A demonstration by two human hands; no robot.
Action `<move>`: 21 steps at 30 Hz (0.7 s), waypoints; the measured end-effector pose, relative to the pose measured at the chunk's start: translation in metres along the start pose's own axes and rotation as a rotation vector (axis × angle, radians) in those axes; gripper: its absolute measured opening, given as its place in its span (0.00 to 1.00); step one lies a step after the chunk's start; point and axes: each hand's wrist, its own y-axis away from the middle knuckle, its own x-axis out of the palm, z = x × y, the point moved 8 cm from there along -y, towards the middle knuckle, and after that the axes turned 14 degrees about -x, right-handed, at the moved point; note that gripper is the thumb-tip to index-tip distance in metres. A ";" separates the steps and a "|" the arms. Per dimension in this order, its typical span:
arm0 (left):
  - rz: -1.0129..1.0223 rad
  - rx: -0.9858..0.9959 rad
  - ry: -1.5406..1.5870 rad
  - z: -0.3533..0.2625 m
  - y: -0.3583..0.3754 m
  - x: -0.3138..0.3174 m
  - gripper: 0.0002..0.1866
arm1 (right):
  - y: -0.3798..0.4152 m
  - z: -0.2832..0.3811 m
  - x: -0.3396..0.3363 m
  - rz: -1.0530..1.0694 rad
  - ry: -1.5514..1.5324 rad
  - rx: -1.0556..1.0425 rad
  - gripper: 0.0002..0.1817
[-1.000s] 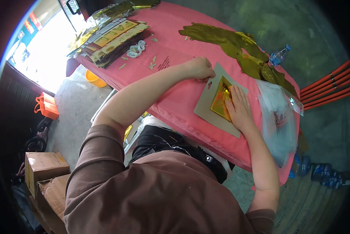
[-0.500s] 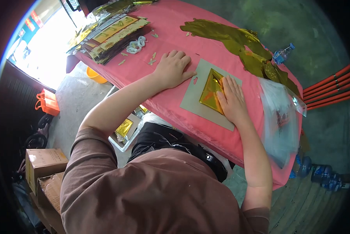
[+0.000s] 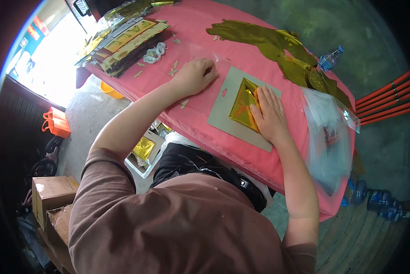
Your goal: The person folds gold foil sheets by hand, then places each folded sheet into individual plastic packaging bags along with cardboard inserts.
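On the pink-covered table lies a grey card with a small cut-out near its left edge. A folded gold foil piece rests on the card. My right hand lies flat, fingers stretched, over the foil's right edge and the card. Left of the card, my left hand rests on the cloth with its fingers curled in; whatever they hold, if anything, is hidden. A small pale piece lies below that hand.
Stacked printed packs and white rings lie at the upper left. Gold foil sheets spread along the far edge. Clear bags lie at the right. A bin stands below the table, cardboard boxes at lower left.
My left hand has curled its fingers, which were spread flat on the cloth. A pale piece now shows below it. My right hand stays on the foil. The view has shifted slightly.
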 end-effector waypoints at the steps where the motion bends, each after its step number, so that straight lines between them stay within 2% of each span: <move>1: 0.018 -0.074 0.026 0.002 0.000 0.000 0.09 | 0.000 0.000 0.000 -0.004 0.002 -0.003 0.30; 5: -0.088 0.002 0.024 -0.008 0.006 -0.004 0.06 | 0.000 0.000 0.000 -0.018 -0.013 -0.011 0.30; 7: -0.133 0.194 -0.049 -0.026 0.014 -0.006 0.09 | 0.000 0.000 0.000 -0.018 0.001 -0.012 0.30; 10: -0.056 0.280 -0.182 -0.033 0.015 0.002 0.09 | 0.000 -0.001 0.001 -0.017 -0.010 -0.005 0.30; 13: -0.014 0.333 -0.180 -0.032 0.017 0.010 0.10 | 0.000 -0.001 0.000 -0.017 -0.001 -0.012 0.30; 16: 0.122 0.211 -0.199 -0.038 0.023 0.007 0.11 | 0.000 -0.001 0.001 -0.006 0.009 -0.008 0.30; 19: 0.016 0.242 -0.094 -0.039 0.030 -0.002 0.10 | -0.001 -0.001 0.001 -0.003 0.007 -0.013 0.30; 21: 0.085 0.160 -0.129 -0.037 0.032 -0.003 0.10 | -0.001 0.000 0.001 0.002 0.012 -0.013 0.30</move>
